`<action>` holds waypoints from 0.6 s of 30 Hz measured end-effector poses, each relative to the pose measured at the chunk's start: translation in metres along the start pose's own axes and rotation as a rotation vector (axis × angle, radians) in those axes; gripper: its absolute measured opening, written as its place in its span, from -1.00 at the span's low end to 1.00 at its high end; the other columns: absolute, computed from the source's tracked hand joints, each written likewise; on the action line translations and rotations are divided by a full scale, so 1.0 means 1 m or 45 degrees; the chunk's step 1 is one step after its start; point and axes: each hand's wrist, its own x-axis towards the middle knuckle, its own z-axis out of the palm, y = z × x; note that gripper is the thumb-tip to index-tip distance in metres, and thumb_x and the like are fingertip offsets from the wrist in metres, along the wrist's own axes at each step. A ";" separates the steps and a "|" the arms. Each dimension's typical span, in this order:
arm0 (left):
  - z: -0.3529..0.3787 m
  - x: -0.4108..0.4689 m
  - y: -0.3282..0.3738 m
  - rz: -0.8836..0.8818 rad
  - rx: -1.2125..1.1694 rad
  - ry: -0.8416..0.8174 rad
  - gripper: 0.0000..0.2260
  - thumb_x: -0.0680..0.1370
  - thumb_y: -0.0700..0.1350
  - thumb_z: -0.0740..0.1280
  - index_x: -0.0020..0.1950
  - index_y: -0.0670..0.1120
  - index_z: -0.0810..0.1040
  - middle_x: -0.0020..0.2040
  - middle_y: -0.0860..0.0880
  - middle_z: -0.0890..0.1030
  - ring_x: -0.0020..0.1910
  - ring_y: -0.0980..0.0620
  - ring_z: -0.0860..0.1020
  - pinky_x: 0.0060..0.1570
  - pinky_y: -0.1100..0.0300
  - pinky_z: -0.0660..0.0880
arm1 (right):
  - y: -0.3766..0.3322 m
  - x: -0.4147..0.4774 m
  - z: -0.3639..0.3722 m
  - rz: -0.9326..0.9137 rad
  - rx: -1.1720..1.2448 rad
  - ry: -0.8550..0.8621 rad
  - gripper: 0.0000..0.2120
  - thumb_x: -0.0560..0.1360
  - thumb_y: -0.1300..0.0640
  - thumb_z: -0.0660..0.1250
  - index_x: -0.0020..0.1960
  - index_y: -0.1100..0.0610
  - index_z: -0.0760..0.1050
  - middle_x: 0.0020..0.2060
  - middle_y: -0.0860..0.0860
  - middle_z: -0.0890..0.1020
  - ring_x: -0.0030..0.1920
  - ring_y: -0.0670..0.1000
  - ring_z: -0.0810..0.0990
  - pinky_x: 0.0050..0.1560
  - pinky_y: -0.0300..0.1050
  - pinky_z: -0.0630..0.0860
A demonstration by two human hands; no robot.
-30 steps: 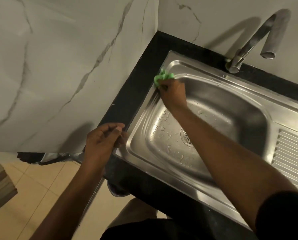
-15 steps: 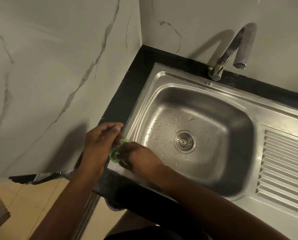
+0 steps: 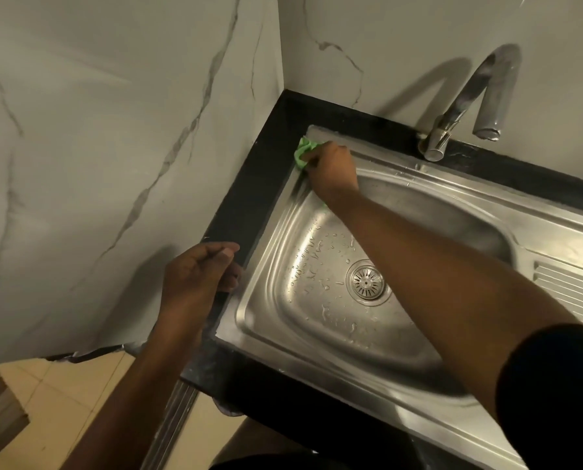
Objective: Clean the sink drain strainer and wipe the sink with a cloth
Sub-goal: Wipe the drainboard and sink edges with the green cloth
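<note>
Head view: right hand (image 3: pixel 332 171) clutches crumpled green cloth (image 3: pixel 304 151) on rim of steel sink (image 3: pixel 418 171); left hand (image 3: pixel 198 279) slack, empty.

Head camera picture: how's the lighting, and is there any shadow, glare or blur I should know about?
Head view: dim, warm light; the faucet throws a dark shadow on the wall; glare streaks the wet sink left of the strainer; the right hand and green cloth look slightly soft; the wide-angle lens bends the sink's rim.

Black short sleeve (image 3: pixel 554 395), forearms (image 3: pixel 435 276) bare
</note>
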 end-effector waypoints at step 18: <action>0.016 0.009 0.002 -0.016 -0.029 -0.058 -0.83 0.63 -0.18 0.40 0.02 0.03 0.77 -0.18 -0.11 0.75 -0.23 0.01 0.69 -0.09 0.11 0.64 | -0.020 -0.188 0.024 -0.549 -0.110 -0.464 -0.59 0.55 0.25 0.29 0.35 0.01 0.62 0.21 0.07 0.62 0.16 0.15 0.56 0.09 0.04 0.59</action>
